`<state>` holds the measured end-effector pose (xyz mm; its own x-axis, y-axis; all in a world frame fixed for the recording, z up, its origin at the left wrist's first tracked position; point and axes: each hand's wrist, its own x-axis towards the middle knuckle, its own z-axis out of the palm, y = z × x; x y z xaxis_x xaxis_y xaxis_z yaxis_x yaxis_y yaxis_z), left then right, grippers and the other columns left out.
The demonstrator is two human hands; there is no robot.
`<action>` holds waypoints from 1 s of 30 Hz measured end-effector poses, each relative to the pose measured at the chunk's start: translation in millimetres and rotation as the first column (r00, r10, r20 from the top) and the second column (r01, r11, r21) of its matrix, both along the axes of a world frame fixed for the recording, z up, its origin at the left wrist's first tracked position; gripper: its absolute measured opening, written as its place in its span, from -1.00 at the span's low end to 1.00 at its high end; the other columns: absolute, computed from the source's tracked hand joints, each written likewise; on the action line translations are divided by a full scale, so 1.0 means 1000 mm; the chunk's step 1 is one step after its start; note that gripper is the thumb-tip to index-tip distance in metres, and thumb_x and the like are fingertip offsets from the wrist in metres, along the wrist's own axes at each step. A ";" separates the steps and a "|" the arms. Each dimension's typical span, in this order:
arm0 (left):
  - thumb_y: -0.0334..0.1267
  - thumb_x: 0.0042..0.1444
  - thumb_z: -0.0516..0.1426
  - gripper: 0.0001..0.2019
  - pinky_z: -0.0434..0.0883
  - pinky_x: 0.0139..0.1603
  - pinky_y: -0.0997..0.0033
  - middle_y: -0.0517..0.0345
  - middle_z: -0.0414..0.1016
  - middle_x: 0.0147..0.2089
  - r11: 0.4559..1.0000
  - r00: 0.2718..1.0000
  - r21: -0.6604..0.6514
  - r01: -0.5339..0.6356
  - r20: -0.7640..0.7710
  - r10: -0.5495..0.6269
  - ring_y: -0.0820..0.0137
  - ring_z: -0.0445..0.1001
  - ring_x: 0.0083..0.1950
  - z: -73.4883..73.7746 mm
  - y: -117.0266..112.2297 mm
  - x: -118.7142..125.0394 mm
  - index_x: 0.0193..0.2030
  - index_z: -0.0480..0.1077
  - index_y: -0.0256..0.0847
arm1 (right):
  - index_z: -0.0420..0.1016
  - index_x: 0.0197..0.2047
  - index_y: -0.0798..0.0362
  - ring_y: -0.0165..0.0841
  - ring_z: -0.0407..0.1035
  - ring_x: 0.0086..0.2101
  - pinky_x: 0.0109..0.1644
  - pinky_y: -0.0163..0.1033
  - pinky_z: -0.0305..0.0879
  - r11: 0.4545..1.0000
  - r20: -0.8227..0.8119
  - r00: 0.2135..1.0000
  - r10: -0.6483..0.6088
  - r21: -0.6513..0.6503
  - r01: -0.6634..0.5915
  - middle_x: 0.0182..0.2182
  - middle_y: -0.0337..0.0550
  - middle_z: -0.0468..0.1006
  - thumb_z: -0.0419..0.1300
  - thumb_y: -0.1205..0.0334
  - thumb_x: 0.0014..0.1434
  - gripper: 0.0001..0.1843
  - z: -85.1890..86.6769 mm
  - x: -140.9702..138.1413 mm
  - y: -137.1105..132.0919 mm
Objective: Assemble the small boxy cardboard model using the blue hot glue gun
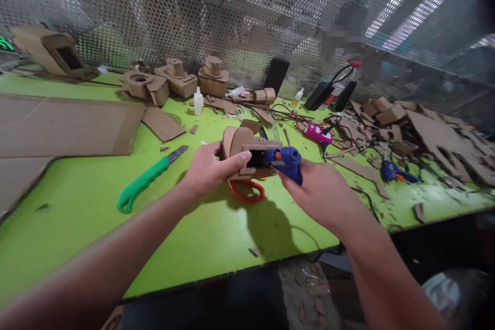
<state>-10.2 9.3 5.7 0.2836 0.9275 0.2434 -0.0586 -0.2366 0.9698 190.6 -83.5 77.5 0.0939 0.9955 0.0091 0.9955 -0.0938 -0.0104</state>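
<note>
My left hand (211, 166) grips a hollow cardboard piece (235, 145) with a rounded end, its thumb on the near edge of a dark opening. In my right hand (323, 191) is a blue glue gun (284, 160), its nozzle pointed left at that opening; whether the tip touches the cardboard I cannot tell. Below the piece, the orange-red handle of scissors (247, 193) lies on the green table (185, 252). To the left of my left hand rests a green utility knife (149, 180) with its blade out.
Large cardboard sheets (69, 124) lie on the left. Cardboard models (214, 80) and a glue bottle (198, 102) stand at the back. Rightward are a magenta power strip (317, 133), cables, another blue glue gun (398, 171) and cardboard scraps (359, 167). A perforated metal screen (185, 15) rises behind.
</note>
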 end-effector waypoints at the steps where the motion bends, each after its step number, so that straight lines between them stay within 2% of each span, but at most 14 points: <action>1: -0.05 -0.09 0.41 -0.78 0.34 -0.57 0.39 0.12 0.55 -0.52 1.000 1.000 -0.001 -0.001 -0.007 0.001 0.31 0.40 -0.51 0.000 0.000 0.000 -0.42 0.63 -0.14 | 0.50 -0.27 0.06 -0.28 0.38 -0.53 -0.47 -0.23 0.04 1.000 0.012 1.000 -0.004 0.005 0.004 -0.48 -0.06 0.58 0.10 0.16 0.30 -0.79 0.000 -0.001 0.000; 7: 0.08 -0.08 0.38 -0.68 0.35 -0.51 0.31 0.07 0.59 -0.46 0.999 0.994 -0.004 -0.046 -0.103 0.045 0.22 0.46 -0.45 -0.001 0.001 0.000 -0.38 0.64 -0.15 | 0.52 -0.19 0.09 -0.23 0.42 -0.49 -0.45 -0.21 0.05 0.999 0.062 0.998 -0.003 0.049 0.000 -0.44 -0.03 0.59 0.07 0.15 0.33 -0.75 -0.004 -0.005 -0.004; 12: 0.01 -0.12 0.42 -0.73 0.29 -0.54 0.36 0.12 0.54 -0.53 0.999 0.998 0.013 -0.036 -0.059 0.036 0.28 0.41 -0.50 0.001 0.000 -0.001 -0.42 0.62 -0.15 | 0.52 -0.06 0.08 -0.20 0.46 -0.45 -0.43 -0.21 0.06 0.997 0.073 0.997 0.015 0.069 -0.020 -0.45 -0.05 0.59 0.06 0.18 0.34 -0.74 -0.005 -0.009 -0.007; 14: 0.04 -0.11 0.41 -0.69 0.31 -0.53 0.34 0.10 0.54 -0.52 0.999 0.993 0.006 -0.044 -0.109 0.044 0.26 0.43 -0.50 0.001 0.000 -0.001 -0.41 0.62 -0.18 | 0.53 -0.05 0.08 -0.19 0.47 -0.45 -0.43 -0.21 0.06 0.999 0.042 0.999 0.006 0.044 -0.008 -0.44 -0.05 0.60 0.08 0.17 0.34 -0.74 -0.005 -0.010 -0.007; 17: 0.12 -0.09 0.38 -0.61 0.37 -0.46 0.26 0.04 0.55 -0.48 0.998 0.981 0.000 -0.057 -0.186 0.056 0.17 0.49 -0.45 0.001 0.000 -0.001 -0.37 0.63 -0.21 | 0.54 -0.14 0.06 -0.21 0.48 -0.45 -0.43 -0.23 0.09 1.000 -0.054 0.999 -0.003 -0.011 0.002 -0.42 -0.05 0.62 0.09 0.15 0.34 -0.76 -0.003 -0.009 -0.004; 20: 0.14 -0.08 0.36 -0.60 0.38 -0.44 0.23 0.04 0.55 -0.47 0.998 0.978 0.003 -0.069 -0.199 0.068 0.15 0.50 -0.43 -0.001 0.001 -0.001 -0.38 0.61 -0.21 | 0.54 -0.24 0.03 -0.23 0.47 -0.44 -0.41 -0.25 0.14 1.000 -0.165 0.986 0.007 -0.012 -0.009 -0.40 -0.06 0.64 0.08 0.12 0.35 -0.74 -0.003 -0.006 -0.002; 22: 0.12 -0.09 0.37 -0.62 0.36 -0.47 0.27 0.07 0.53 -0.49 0.998 0.983 0.002 -0.066 -0.173 0.066 0.20 0.48 -0.46 -0.002 0.001 0.000 -0.39 0.60 -0.19 | 0.54 -0.22 0.03 -0.23 0.48 -0.42 -0.39 -0.25 0.15 1.000 -0.196 0.981 0.007 -0.002 -0.007 -0.39 -0.06 0.65 0.08 0.11 0.35 -0.74 -0.004 -0.005 -0.002; 26: 0.01 -0.11 0.41 -0.71 0.32 -0.52 0.34 0.13 0.50 -0.55 1.000 0.997 0.011 -0.023 -0.072 0.024 0.27 0.43 -0.51 -0.002 0.001 0.000 -0.42 0.60 -0.18 | 0.54 -0.11 0.07 -0.17 0.50 -0.41 -0.41 -0.22 0.10 1.000 -0.103 0.994 -0.022 -0.015 0.021 -0.37 0.00 0.66 0.07 0.14 0.34 -0.74 -0.004 -0.007 -0.003; 30: 0.07 -0.08 0.39 -0.67 0.37 -0.45 0.27 0.08 0.55 -0.50 1.000 0.992 0.001 -0.018 -0.126 0.018 0.19 0.48 -0.46 -0.003 0.001 0.000 -0.41 0.61 -0.17 | 0.53 -0.06 0.08 -0.16 0.48 -0.45 -0.45 -0.20 0.00 0.999 0.052 0.998 -0.029 0.023 0.028 -0.42 0.00 0.62 0.06 0.15 0.34 -0.73 -0.006 -0.011 -0.009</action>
